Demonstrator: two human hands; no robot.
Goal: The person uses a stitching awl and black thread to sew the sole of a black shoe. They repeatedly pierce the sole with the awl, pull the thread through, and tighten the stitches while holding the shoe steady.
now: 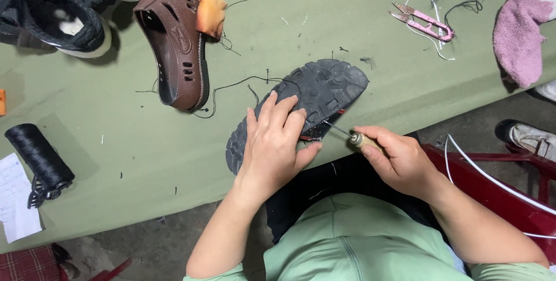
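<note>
A black shoe lies sole-up on the green table near its front edge. My left hand presses flat on the heel half of the sole and holds it down. My right hand grips a stitching awl with a pale wooden handle. The awl's metal needle points left into the side seam of the shoe, where a bit of red shows. A black thread trails from the shoe across the table.
A brown perforated sandal with an orange rag lies at the back left, next to a black sneaker. A spool of black thread sits left. Pink thread snips and a pink sock lie right. A red stool stands below.
</note>
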